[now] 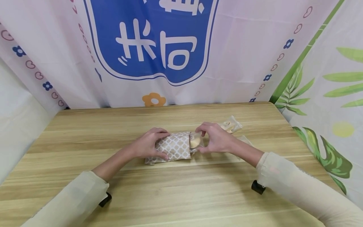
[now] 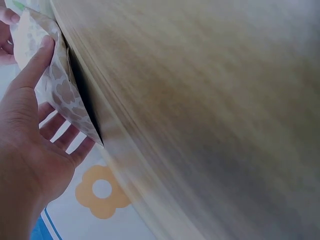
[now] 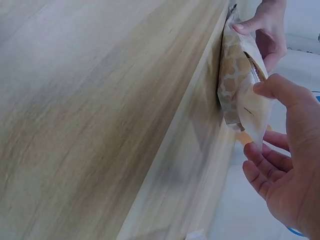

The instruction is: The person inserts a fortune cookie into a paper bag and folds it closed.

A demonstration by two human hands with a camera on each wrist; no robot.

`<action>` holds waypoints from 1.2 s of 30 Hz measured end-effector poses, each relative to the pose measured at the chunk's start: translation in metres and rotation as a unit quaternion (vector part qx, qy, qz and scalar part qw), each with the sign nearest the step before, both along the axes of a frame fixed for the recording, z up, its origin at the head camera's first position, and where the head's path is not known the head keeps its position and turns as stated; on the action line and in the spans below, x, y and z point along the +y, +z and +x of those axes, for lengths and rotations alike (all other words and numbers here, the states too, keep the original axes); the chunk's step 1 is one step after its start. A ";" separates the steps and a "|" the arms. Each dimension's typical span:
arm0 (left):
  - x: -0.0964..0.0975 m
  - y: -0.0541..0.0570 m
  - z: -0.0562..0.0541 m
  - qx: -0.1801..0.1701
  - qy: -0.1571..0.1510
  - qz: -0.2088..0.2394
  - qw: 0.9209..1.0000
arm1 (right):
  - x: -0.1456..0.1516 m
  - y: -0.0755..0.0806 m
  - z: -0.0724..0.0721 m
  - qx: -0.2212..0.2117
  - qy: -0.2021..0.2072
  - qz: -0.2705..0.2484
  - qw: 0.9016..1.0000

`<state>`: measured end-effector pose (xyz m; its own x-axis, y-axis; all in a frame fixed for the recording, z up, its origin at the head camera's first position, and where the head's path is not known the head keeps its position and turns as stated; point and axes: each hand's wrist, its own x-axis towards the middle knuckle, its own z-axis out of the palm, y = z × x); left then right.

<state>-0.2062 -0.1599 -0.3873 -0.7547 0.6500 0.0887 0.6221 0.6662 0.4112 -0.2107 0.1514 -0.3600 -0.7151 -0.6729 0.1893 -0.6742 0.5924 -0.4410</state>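
Note:
A tan-and-white patterned paper bag (image 1: pixel 177 146) lies on the wooden table, its mouth facing right. My left hand (image 1: pixel 150 143) grips the bag's left part, thumb on the near side and fingers on the far side; the left wrist view shows the thumb across the patterned paper (image 2: pixel 65 92). At the mouth, a clear packet with a round pale item like a biscuit (image 1: pixel 195 142) sits partly inside the bag. My right hand (image 1: pixel 216 138) holds this packet (image 3: pixel 252 107) by its edges between thumb and fingers. The packet's inner end is hidden by the bag.
Behind my right hand lies another clear packet (image 1: pixel 233 123) with pale pieces in it. A further clear wrapper (image 1: pixel 246 140) is partly covered by the right wrist. The wooden table (image 1: pixel 175 195) ends at a printed cloth backdrop (image 1: pixel 241 63).

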 end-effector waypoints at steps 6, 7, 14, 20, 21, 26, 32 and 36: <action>0.001 0.000 0.000 0.001 0.001 0.004 1.000 | 0.002 0.004 -0.001 -0.005 -0.013 0.001 1.000; 0.001 0.000 0.000 0.001 0.002 0.005 1.000 | 0.003 0.005 -0.001 -0.004 -0.016 0.000 1.000; 0.000 0.000 0.001 0.002 0.001 0.005 1.000 | 0.000 0.004 -0.002 0.004 -0.002 -0.001 1.000; 0.000 0.000 0.000 0.003 -0.001 0.003 1.000 | 0.000 0.008 -0.001 -0.010 -0.014 0.041 0.999; 0.000 0.000 0.000 0.003 -0.002 0.004 1.000 | 0.000 0.009 -0.001 -0.008 -0.018 0.049 0.999; 0.000 -0.001 -0.001 0.006 -0.003 0.004 1.000 | 0.002 0.014 -0.003 0.002 -0.020 0.068 0.998; 0.000 -0.002 -0.001 0.009 -0.001 0.004 1.000 | -0.002 0.013 -0.004 0.003 -0.007 0.027 1.000; 0.000 -0.001 -0.001 0.005 0.002 0.001 1.000 | -0.004 0.010 -0.006 0.012 0.004 0.010 1.000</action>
<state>-0.2071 -0.1596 -0.3887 -0.7569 0.6463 0.0970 0.6227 0.6682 0.4071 -0.2166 0.1470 -0.3504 -0.7047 -0.6830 0.1921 -0.6894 0.5953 -0.4127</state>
